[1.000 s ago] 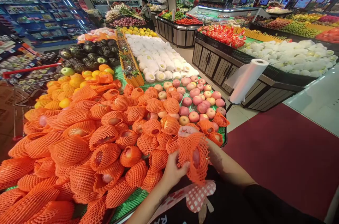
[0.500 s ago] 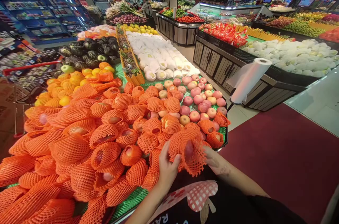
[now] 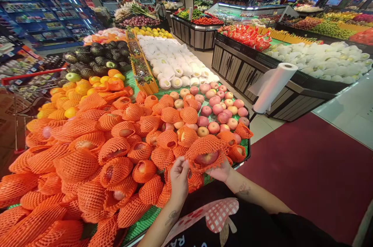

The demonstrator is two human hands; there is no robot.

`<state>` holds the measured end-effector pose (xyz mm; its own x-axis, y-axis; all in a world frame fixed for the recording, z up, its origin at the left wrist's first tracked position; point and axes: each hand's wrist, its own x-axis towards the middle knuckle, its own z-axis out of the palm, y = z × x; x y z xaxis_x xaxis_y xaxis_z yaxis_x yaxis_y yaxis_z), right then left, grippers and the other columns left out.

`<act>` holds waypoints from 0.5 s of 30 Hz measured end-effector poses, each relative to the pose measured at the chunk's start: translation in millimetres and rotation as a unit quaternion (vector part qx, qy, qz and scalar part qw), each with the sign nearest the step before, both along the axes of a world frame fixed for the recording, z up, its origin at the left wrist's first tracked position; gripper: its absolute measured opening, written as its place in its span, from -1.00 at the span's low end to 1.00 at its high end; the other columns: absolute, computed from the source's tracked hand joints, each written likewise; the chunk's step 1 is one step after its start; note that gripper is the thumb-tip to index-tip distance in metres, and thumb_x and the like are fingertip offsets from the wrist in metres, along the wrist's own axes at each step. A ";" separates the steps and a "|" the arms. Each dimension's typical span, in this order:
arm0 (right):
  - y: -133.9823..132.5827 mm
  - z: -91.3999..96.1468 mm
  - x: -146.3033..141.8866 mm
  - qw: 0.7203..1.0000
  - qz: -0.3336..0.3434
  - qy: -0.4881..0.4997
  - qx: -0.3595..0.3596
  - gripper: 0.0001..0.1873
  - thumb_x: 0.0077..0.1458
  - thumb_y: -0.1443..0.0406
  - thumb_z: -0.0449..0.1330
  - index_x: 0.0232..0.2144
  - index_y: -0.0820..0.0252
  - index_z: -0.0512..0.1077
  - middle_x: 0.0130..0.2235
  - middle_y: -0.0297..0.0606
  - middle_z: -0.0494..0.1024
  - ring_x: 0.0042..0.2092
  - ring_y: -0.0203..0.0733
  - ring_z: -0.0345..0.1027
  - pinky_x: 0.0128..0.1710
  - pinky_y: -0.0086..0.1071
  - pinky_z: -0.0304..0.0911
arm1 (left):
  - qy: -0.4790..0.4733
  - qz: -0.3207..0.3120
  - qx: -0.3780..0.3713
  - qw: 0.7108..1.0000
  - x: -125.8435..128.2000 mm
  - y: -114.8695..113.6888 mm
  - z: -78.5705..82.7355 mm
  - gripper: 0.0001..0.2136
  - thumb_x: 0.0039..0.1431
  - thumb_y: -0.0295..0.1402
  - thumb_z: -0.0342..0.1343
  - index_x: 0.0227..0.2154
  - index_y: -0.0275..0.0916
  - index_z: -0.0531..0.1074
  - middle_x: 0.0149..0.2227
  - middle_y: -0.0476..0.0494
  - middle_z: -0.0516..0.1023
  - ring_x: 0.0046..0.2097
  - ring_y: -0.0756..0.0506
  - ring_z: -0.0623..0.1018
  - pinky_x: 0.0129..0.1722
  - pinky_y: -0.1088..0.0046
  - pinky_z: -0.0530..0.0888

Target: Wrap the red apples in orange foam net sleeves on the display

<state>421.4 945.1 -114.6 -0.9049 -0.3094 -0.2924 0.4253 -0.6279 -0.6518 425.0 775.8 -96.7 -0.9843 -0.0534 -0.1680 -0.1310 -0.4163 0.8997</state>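
An apple [image 3: 207, 158] sits inside an orange foam net sleeve [image 3: 204, 145], its red skin showing through the sleeve's opening. My right hand [image 3: 222, 170] supports the sleeved apple from below and the right, its fingers partly hidden behind the netting. With closed fingers, my left hand [image 3: 180, 175] pinches the left edge of the same foam net. Around both hands lie netted apples [image 3: 145, 171] in a heap. Bare apples [image 3: 213, 127] rest on green matting just beyond.
A plastic bag roll [image 3: 275, 87] stands on a post at the display's right corner. Oranges [image 3: 83, 88], dark netted melons [image 3: 97, 54] and white-wrapped fruit [image 3: 175, 60] fill the far part. A shopping cart handle [image 3: 33, 76] shows at left. A person [image 3: 159, 9] stands in the background.
The sleeved apple has turned so the net's opening shows more of it. My left hand has shifted to pinching the net's edge; my right hand has come further into view underneath.
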 end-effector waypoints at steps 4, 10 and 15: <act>-5.0 7.8 -0.1 0.997 -0.019 -0.049 -0.059 -0.38 -0.23 -0.20 0.44 -0.25 0.05 0.54 -0.15 -0.21 0.67 0.03 0.08 0.47 0.14 -0.05 0.29 | 0.004 -0.029 -0.014 0.999 -3.1 3.4 -4.4 -0.62 -0.04 -0.06 0.48 -0.34 -0.21 0.51 -0.47 0.06 0.51 -0.53 0.06 0.37 -0.56 0.59 0.27; -4.8 -1.6 -2.7 0.994 -0.036 -0.076 -0.064 -0.44 -0.13 -0.21 0.39 -0.27 0.05 0.53 -0.17 -0.25 0.67 -0.01 0.01 0.48 0.09 -0.10 0.35 | 0.048 -0.023 -0.114 0.992 -2.7 2.8 -2.6 -0.74 0.09 -0.16 0.38 -0.28 -0.20 0.52 -0.33 -0.06 0.58 -0.29 -0.07 0.56 -0.27 0.43 0.51; -4.2 -7.9 -7.4 0.996 -0.028 -0.089 -0.002 -0.30 -0.04 -0.27 0.35 -0.09 0.11 0.55 -0.22 -0.23 0.66 -0.10 -0.04 0.54 0.02 -0.12 0.46 | 0.296 -0.023 -0.357 0.886 2.8 -5.1 14.7 -0.27 0.17 -0.27 0.29 0.37 -0.11 0.16 0.37 -0.38 0.25 0.37 -0.37 0.31 0.26 -0.06 0.38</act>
<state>414.0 941.0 -122.4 -0.8550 -0.2604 -0.4486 0.4975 -0.6565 -0.5670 427.8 770.7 -81.9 -0.8926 0.1054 0.4383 0.4496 0.2803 0.8481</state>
